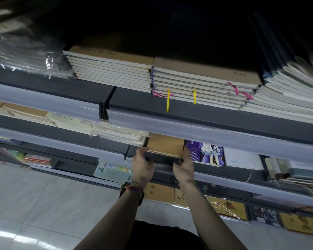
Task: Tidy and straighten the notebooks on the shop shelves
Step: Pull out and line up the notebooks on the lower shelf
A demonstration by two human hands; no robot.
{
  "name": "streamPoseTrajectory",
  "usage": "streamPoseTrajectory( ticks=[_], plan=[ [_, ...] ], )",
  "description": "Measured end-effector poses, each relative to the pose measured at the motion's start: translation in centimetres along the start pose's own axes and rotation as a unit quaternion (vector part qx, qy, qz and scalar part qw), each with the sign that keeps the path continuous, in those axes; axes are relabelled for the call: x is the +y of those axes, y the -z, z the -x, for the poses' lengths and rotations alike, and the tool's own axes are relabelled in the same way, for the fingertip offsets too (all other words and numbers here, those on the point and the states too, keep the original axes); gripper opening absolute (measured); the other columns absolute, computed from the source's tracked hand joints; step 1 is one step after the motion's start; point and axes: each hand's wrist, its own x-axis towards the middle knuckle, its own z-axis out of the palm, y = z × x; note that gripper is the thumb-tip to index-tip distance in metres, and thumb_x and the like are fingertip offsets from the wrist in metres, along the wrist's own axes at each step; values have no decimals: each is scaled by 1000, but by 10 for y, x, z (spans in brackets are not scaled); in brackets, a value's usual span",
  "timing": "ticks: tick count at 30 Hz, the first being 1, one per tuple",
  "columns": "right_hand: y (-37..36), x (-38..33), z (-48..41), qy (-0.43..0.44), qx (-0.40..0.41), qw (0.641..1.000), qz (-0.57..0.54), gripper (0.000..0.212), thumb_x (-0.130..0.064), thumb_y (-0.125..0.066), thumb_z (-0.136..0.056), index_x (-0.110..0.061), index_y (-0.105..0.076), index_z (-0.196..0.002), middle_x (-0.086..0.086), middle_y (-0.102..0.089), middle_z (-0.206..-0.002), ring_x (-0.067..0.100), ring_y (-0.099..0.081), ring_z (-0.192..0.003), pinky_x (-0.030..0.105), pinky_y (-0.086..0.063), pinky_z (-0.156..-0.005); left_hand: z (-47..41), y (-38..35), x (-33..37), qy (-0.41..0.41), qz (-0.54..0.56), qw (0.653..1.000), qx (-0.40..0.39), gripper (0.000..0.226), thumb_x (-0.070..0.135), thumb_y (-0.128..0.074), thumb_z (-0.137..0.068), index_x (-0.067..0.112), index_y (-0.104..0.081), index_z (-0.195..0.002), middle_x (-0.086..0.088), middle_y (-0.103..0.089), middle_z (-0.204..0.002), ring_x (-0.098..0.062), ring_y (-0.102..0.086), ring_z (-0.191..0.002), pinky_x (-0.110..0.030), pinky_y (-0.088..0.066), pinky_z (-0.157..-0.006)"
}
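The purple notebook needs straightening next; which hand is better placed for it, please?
Right: the right hand is next to the purple notebook; the left hand is across the brown stack.

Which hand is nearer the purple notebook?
Right. The right hand holds the right edge of the brown notebook stack, just beside the purple notebook; the left hand holds its left corner, on the far side.

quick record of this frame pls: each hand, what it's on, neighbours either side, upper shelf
left hand: holds left front corner of brown notebook stack
right hand: holds its right front corner
right neighbour: purple notebook, lying flat
left neighbour: pale notebooks
upper shelf: notebook stacks, yellow ribbons hanging over the edge
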Motion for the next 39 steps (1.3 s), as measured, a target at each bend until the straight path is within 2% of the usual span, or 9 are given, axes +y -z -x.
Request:
streamPoseTrajectory(
  ticks=[2,5,9,13,17,20,26,34,39],
  plan=[
    [0,0,0,0,2,1000,0,80,11,-55,-90,-27,-27,-155,-1,-48,-148,24,-45,-138,45,-34,-118,-1,-1,0,-8,-11,1000,-3,45,2,-55,-94,19,-47,-135,-4,-43,-124,-20,-46,-116,-29,-41,-105],
    [1,-2,1,3,3,1000,-5,78,11,-54,-91,-27,-28,-155,-1,-50,-146,23,-45,-138,42,-32,-119,-4,-2,-1,-40,-46,998,1,43,0,-52,-93,15,-53,-133,-3,-50,-129,-23,-37,-131,-36,-35,-112],
    [4,-4,2,4,1,1000,-2,76,9,-53,-93,-27,-27,-155,-1,-50,-146,23,-44,-139,42,-31,-119,-7,-3,-4,-56,-64,996,6,43,0,-53,-91,15,-56,-131,-5,-51,-136,-26,-39,-131,-40,-36,-112],
    [4,-4,1,6,6,1000,1,75,6,-56,-93,-26,-28,-154,-1,-50,-146,24,-44,-138,39,-31,-118,-9,-1,-3,-36,-41,998,11,48,-4,-49,-91,18,-51,-133,-2,-54,-124,-22,-41,-123,-37,-41,-106],
    [2,-5,0,8,16,1000,12,72,4,-60,-92,-23,-31,-153,1,-50,-147,25,-43,-139,38,-31,-118,-16,-2,-4,-34,-49,997,46,38,-3,-48,-89,18,-64,-116,3,-64,-99,-26,-60,-104,-43,-53,-94],
    [1,-6,1,4,24,999,21,71,4,-60,-92,-21,-33,-152,2,-51,-146,25,-45,-138,38,-32,-117,-20,-4,-4,-28,-31,997,69,28,-1,-55,-89,12,-70,-109,2,-67,-90,-23,-65,-92,-37,-56,-89],
    [1,-3,3,4,30,999,36,76,4,-62,-91,-20,-28,-155,3,-47,-150,25,-43,-140,35,-30,-117,-27,-7,-5,-8,6,994,106,23,5,-62,-91,7,-73,-112,-9,-73,-106,-24,-67,-103,-20,-45,-89],
    [3,-5,3,-3,26,999,43,77,4,-61,-92,-20,-25,-156,3,-44,-153,26,-40,-142,39,-30,-119,-32,-8,-6,19,-16,992,125,24,15,-64,-93,14,-73,-115,-7,-74,-110,-25,-68,-105,-22,-47,-89],
    [3,-7,1,-7,29,999,31,77,5,-62,-91,-19,-27,-155,3,-44,-153,26,-39,-143,38,-30,-119,-32,-6,-5,11,-27,991,129,22,22,-64,-94,18,-75,-112,-5,-74,-106,-25,-69,-100,-19,-44,-82]
  ],
)
